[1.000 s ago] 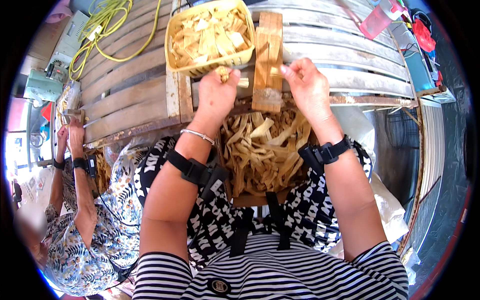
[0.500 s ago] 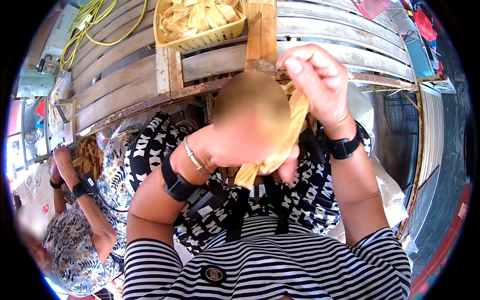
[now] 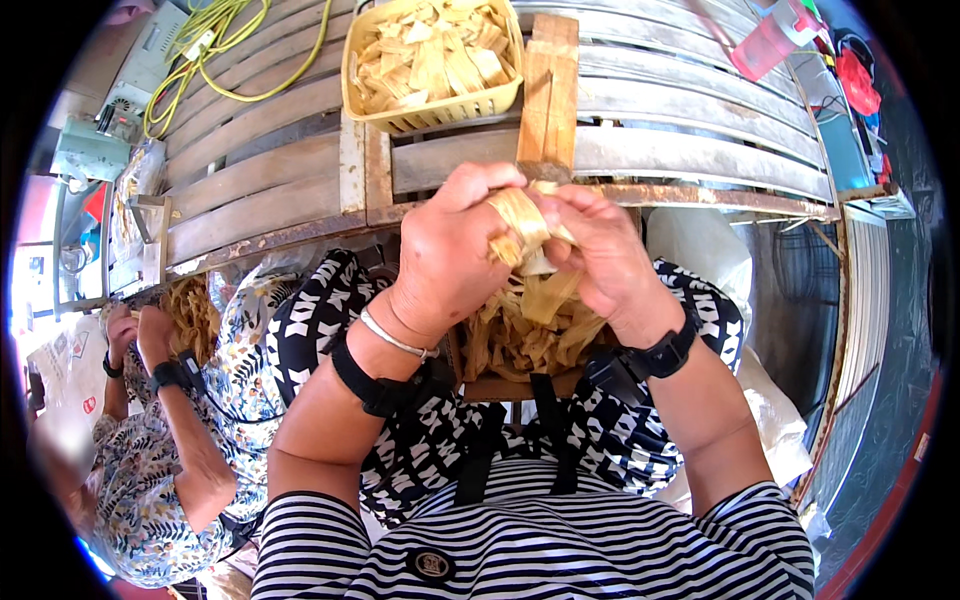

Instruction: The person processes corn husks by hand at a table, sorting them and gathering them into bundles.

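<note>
Both of my hands meet above my lap, just in front of the slatted table's near edge. Between them is a pale yellow, flat fibrous strip [image 3: 520,222], folded or looped over itself, with a frayed end sticking out. My left hand [image 3: 452,245] is closed round its left side. My right hand [image 3: 603,252] pinches its right side between thumb and fingers; some fingertips are hidden. Below the hands, a box [image 3: 485,390] between my knees holds a heap of similar yellow strips [image 3: 530,335]. On the table, a yellow plastic basket [image 3: 445,112] is filled with folded yellow pieces [image 3: 430,60].
The wooden slatted table [image 3: 270,160] has a rusty metal edge. A wood block [image 3: 548,95] lies beside the basket. Yellow cable [image 3: 205,70] lies far left, a pink bottle [image 3: 770,40] far right. At left, another person's hands [image 3: 140,330] work near more strips [image 3: 190,315].
My right hand has come down and my left hand has risen, so they now meet at the strip. The long hanging strip is now a compact loop. The box of strips has come into sight.
</note>
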`<action>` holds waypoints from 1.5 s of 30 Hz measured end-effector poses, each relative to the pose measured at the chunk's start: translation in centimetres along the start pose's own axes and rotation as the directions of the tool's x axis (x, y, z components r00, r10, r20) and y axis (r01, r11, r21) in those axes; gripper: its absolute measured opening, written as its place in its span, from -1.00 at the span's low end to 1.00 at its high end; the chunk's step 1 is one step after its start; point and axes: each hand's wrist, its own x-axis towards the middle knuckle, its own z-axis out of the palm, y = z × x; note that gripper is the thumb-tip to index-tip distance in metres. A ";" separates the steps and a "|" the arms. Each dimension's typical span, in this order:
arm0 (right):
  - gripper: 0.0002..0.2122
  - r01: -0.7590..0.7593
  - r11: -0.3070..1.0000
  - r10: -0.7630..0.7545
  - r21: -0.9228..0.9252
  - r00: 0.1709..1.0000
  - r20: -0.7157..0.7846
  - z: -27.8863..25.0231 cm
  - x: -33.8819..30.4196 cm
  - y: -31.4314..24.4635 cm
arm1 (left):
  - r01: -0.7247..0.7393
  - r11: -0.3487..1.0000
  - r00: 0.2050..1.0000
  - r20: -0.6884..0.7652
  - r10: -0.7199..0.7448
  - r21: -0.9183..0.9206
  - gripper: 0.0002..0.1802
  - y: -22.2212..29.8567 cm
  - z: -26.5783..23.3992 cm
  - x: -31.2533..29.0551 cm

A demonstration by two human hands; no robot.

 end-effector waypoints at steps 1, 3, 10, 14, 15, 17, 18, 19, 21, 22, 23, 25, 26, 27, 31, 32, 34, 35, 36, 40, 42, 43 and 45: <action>-0.88 0.153 0.984 -0.158 -0.086 0.986 -0.060 0.1 0.0 -0.1 | 0.068 0.998 0.998 0.007 -0.068 0.001 -0.84 0.1 0.0 0.2; -0.87 0.266 0.915 -0.272 -0.305 0.962 0.024 -0.4 -0.1 -0.5 | 0.201 0.977 0.975 0.112 -0.193 -0.069 -0.82 -0.2 -0.3 0.6; -0.80 0.455 0.234 -0.388 -0.859 0.854 0.346 -1.7 -0.2 0.2 | 0.199 0.977 0.886 0.439 -0.148 -0.071 -0.93 -0.8 0.0 -0.3; -0.75 0.304 0.597 -0.266 -0.743 0.948 0.174 -2.2 0.4 0.3 | 0.185 0.972 0.937 0.325 -0.129 -0.146 -0.96 -0.3 0.3 -0.4; -0.75 0.146 0.755 -0.125 -0.640 0.989 0.078 -2.2 0.2 0.0 | 0.167 0.965 0.950 0.294 -0.103 -0.202 -0.96 -0.1 0.3 -0.2; -0.75 -0.204 0.919 0.206 -0.337 0.978 -0.029 -1.4 -0.3 -1.0 | 0.214 0.921 0.953 0.277 -0.124 -0.325 -0.96 0.1 -0.2 0.2; -0.70 -0.225 0.953 0.239 -0.203 0.970 0.046 -1.5 -0.3 -0.9 | 0.277 0.876 0.941 0.294 -0.165 -0.394 -0.96 0.3 -0.8 0.4; -0.67 -0.239 0.963 0.257 -0.122 0.953 0.160 -1.7 -0.6 -0.9 | 0.334 0.823 0.928 0.313 -0.201 -0.460 -0.95 0.6 -1.3 0.6; -0.60 -0.290 0.956 0.255 0.034 0.886 0.386 -2.1 -1.3 -0.8 | 0.487 0.567 0.863 0.266 -0.429 -0.664 -0.92 1.1 -2.5 1.1; -0.53 -0.278 0.957 0.221 0.081 0.882 0.417 -2.0 -1.3 -0.6 | 0.436 0.450 0.864 0.224 -0.450 -0.779 -0.91 0.6 -3.1 1.2; -0.53 -0.241 0.970 0.208 0.036 0.897 0.389 -1.9 -1.4 -0.6 | 0.366 0.323 0.860 0.185 -0.476 -0.873 -0.91 0.3 -3.4 1.4; -0.52 -0.170 0.984 0.180 -0.061 0.926 0.331 -1.9 -1.4 -0.9 | 0.470 0.430 0.820 0.200 -0.537 -0.771 -0.83 -0.1 -3.3 1.4; -0.58 -0.170 0.985 0.170 -0.028 0.934 0.315 -2.1 -1.1 -1.1 | 0.555 0.431 0.766 0.237 -0.597 -0.711 -0.79 0.1 -3.4 1.5; -0.60 -0.166 0.985 0.170 -0.038 0.946 0.275 -2.1 -0.9 -1.2 | 0.636 0.424 0.707 0.267 -0.655 -0.645 -0.75 0.1 -3.5 1.6; -0.72 -0.193 0.980 0.199 -0.052 0.961 0.191 -1.5 -0.7 -1.0 | 0.801 0.273 0.587 0.610 -0.532 -0.533 -0.56 -0.8 -2.6 1.2; -0.75 -0.201 0.979 0.203 -0.030 0.963 0.177 -1.4 -0.8 -0.8 | 0.803 0.179 0.573 0.656 -0.491 -0.568 -0.53 -1.5 -2.2 0.9; -0.78 -0.180 0.984 0.181 -0.017 0.974 0.137 -1.4 -0.8 -0.9 | 0.753 0.010 0.594 0.674 -0.440 -0.657 -0.55 -1.2 -2.2 0.7; -0.79 -0.151 0.988 0.153 -0.026 0.982 0.112 -1.5 -0.8 -1.1 | 0.721 -0.077 0.606 0.680 -0.413 -0.689 -0.57 -1.0 -2.2 0.6; -0.79 -0.122 0.992 0.125 -0.035 0.988 0.086 -1.6 -0.8 -1.3 | 0.714 -0.118 0.596 0.687 -0.416 -0.690 -0.61 -1.0 -2.0 0.5; -0.79 -0.053 0.988 0.057 -0.147 0.998 0.018 -1.4 -0.9 -1.0 | 0.796 -0.022 0.529 0.712 -0.462 -0.605 -0.76 -0.4 -1.2 0.9; -0.79 -0.047 0.973 0.049 -0.227 0.999 0.005 -1.6 -1.1 -0.8 | 0.836 0.097 0.508 0.694 -0.511 -0.541 -0.87 -0.1 -1.2 1.3; -0.78 -0.073 0.971 0.074 -0.228 0.997 -0.002 -1.7 -1.2 -1.0 | 0.812 0.105 0.533 0.655 -0.536 -0.575 -0.87 -0.2 -1.3 1.0; -0.77 -0.124 0.965 0.124 -0.230 0.992 -0.015 -2.3 -1.7 -1.9 | 0.759 0.125 0.576 0.571 -0.585 -0.639 -0.89 -0.5 -1.6 0.1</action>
